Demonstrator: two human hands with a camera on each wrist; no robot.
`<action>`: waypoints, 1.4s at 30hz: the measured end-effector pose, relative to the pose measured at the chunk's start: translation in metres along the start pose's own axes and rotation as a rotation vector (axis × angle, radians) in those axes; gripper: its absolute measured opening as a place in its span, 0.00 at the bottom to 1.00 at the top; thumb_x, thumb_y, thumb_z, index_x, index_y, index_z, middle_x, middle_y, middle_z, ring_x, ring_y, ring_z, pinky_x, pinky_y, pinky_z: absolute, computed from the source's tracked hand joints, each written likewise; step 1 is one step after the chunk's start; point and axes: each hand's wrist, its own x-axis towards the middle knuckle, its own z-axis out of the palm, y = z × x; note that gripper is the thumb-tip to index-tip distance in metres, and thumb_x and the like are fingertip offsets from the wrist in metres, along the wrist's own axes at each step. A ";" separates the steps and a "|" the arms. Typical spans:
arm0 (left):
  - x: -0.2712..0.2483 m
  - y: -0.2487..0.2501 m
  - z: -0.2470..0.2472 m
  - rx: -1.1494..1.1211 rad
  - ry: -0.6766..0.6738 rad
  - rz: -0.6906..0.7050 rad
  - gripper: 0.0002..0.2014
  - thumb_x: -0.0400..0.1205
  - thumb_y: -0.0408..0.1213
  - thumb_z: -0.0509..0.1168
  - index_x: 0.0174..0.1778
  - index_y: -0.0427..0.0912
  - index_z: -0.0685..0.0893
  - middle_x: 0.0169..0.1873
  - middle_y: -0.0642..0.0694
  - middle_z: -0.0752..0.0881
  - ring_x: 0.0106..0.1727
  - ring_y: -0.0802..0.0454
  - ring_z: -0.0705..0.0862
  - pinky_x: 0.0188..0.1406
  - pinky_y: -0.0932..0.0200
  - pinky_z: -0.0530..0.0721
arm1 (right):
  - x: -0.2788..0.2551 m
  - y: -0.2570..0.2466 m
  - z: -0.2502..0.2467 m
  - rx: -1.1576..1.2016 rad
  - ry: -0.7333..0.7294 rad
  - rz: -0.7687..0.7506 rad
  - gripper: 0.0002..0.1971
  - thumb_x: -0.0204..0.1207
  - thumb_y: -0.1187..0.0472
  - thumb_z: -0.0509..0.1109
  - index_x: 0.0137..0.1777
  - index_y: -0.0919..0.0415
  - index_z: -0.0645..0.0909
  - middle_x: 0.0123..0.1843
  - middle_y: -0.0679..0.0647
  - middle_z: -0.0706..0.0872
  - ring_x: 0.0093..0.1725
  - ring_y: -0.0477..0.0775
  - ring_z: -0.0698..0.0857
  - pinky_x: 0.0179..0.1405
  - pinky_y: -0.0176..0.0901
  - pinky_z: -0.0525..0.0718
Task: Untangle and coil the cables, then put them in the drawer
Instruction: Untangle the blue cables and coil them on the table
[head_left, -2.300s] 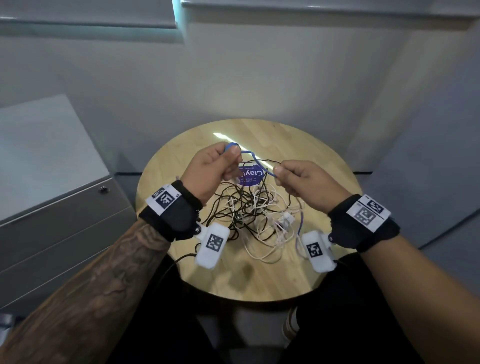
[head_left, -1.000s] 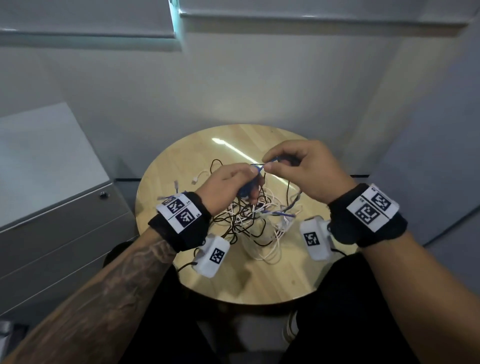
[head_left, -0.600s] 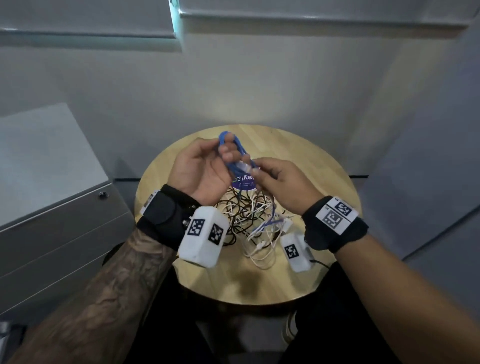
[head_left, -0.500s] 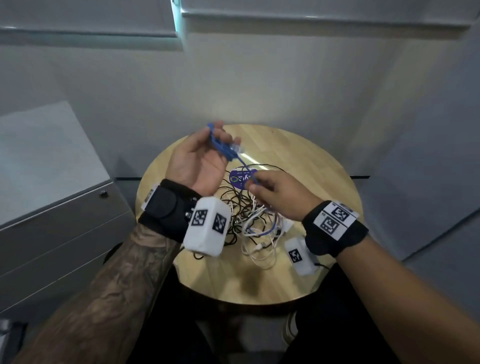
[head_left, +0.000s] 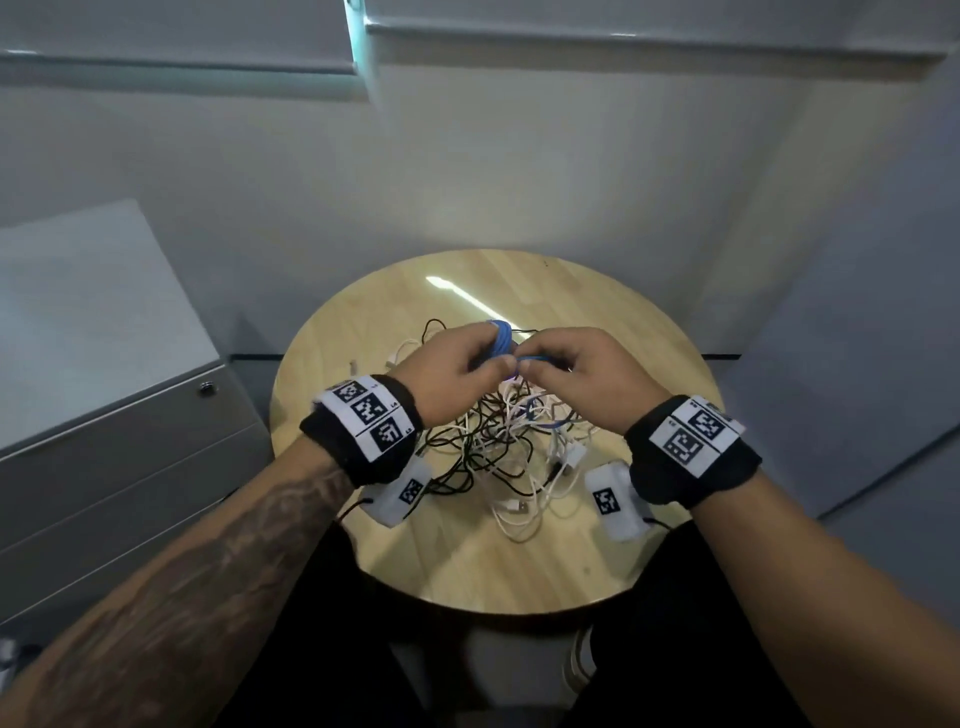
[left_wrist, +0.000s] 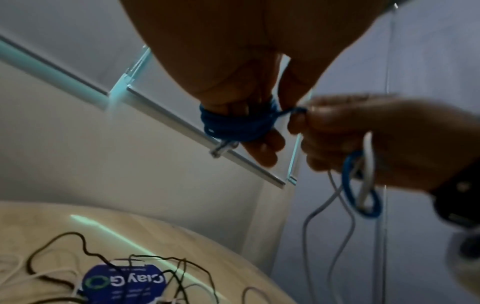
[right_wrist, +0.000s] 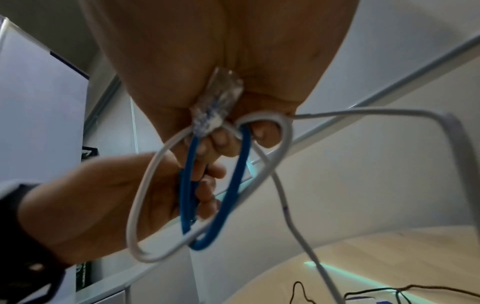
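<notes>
**Blue cable wound on the left fingers, above the tangle**

The blue cable is wrapped in several turns round the fingers of the left hand, which curl inside the coil and hold it above the round wooden bench. A clear plug pokes out at the lower edge of the turns. From the coil a short taut run of the cable leads to the right hand, whose thumb and forefinger are pinched together on it right beside the left fingers. The rest of the cable hangs below the right palm as a loop, and its second clear plug lies tucked against that palm under the curled fingers. A white cable is caught in the same right-hand grip; it loops round the blue loop and trails down toward the bench.

On the bench beneath both hands lies the tangle of black and white cables, with a blue round label among them. A grey drawer cabinet with a lock stands to the left of the bench, its drawers closed
</notes>
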 end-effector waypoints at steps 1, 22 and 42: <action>0.000 0.005 -0.002 0.101 -0.004 0.040 0.13 0.82 0.51 0.61 0.38 0.46 0.75 0.31 0.45 0.77 0.34 0.45 0.77 0.36 0.47 0.78 | -0.001 -0.001 0.001 0.072 0.007 0.013 0.05 0.82 0.62 0.72 0.49 0.56 0.90 0.39 0.51 0.89 0.38 0.48 0.84 0.41 0.44 0.83; 0.024 0.008 -0.067 0.248 0.553 -0.051 0.17 0.86 0.46 0.61 0.36 0.39 0.72 0.25 0.50 0.69 0.27 0.51 0.66 0.26 0.55 0.64 | 0.006 0.052 0.003 0.027 0.191 0.303 0.20 0.85 0.48 0.66 0.45 0.64 0.87 0.35 0.53 0.79 0.30 0.46 0.72 0.36 0.41 0.70; 0.033 0.010 -0.068 0.152 0.691 -0.059 0.16 0.86 0.45 0.60 0.37 0.39 0.72 0.26 0.53 0.68 0.27 0.54 0.65 0.27 0.57 0.64 | 0.007 0.077 0.001 0.066 0.212 0.541 0.20 0.85 0.47 0.66 0.41 0.62 0.89 0.28 0.49 0.74 0.29 0.51 0.71 0.33 0.42 0.69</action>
